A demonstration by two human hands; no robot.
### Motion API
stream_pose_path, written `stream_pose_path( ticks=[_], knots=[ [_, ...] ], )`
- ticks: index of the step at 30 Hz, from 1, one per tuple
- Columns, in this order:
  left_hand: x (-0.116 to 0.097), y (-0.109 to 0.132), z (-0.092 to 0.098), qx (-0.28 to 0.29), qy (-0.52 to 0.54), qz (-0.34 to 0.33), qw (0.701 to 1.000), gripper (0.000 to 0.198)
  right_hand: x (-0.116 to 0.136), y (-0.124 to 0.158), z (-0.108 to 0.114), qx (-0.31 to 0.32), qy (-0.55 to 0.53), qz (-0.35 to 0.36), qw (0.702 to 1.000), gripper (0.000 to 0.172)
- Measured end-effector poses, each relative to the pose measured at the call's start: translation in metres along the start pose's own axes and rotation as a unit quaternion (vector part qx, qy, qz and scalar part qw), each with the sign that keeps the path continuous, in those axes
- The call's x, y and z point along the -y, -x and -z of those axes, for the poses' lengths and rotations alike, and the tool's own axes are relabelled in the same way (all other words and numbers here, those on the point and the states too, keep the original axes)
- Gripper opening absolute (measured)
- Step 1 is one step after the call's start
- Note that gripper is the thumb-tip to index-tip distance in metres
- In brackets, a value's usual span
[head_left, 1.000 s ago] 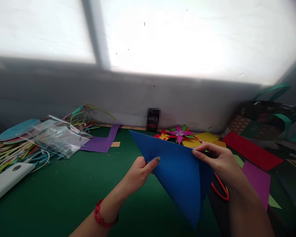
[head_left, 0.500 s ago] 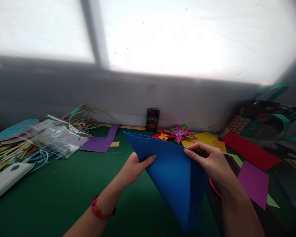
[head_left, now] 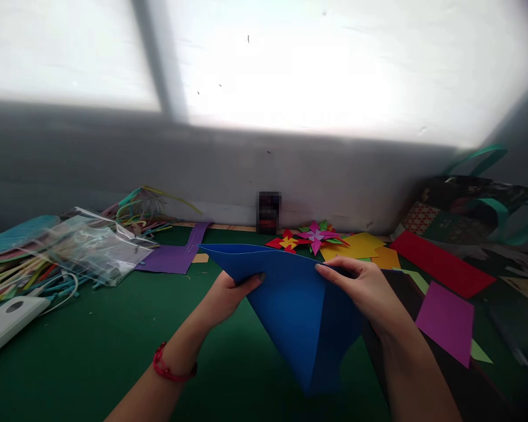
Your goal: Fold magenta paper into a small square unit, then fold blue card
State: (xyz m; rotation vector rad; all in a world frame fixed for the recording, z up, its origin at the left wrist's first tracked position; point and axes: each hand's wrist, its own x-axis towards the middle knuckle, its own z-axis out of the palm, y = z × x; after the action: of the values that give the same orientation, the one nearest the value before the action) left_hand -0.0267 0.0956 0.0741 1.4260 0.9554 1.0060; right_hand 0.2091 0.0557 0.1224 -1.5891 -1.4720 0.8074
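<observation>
A large sheet of blue paper (head_left: 286, 310), folded over into a pointed shape, is held up above the green table, its tip pointing down toward me. My left hand (head_left: 229, 299) is closed on its left edge, thumb on the near face and fingers hidden behind. At the upper right edge, my right hand (head_left: 361, 281) pinches the paper between thumb and fingers. The top edge gapes slightly on the left, showing two layers. A dark sheet (head_left: 405, 305) lies on the table under my right hand.
Folded paper stars (head_left: 315, 235), yellow paper (head_left: 356, 245), red paper (head_left: 440, 264) and magenta paper (head_left: 446, 322) lie behind and right. Left are purple paper (head_left: 167, 259), a clear plastic bag (head_left: 110, 252), colourful cords (head_left: 9, 281) and a white device (head_left: 13, 322). A patterned bag (head_left: 440, 220) stands back right.
The blue paper has tilted and shifted slightly left with both hands, and its top edge has opened a little on the left. The view has turned slightly.
</observation>
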Motion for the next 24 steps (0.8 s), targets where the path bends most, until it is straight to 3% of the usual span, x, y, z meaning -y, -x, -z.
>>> stream_pose_path(
  ticks=[7, 24],
  knots=[
    [0.0012, -0.0003, -0.0025, -0.009, 0.005, -0.001, 1.000, 0.039, -0.0004, -0.0001, -0.0032, -0.036, 0.010, 0.018, 0.999, 0.032],
    [0.0033, -0.0011, -0.0019, 0.017, -0.001, 0.005, 1.000, 0.044, -0.0012, -0.0015, -0.0017, -0.027, -0.005, 0.013, 1.000, 0.030]
  ],
)
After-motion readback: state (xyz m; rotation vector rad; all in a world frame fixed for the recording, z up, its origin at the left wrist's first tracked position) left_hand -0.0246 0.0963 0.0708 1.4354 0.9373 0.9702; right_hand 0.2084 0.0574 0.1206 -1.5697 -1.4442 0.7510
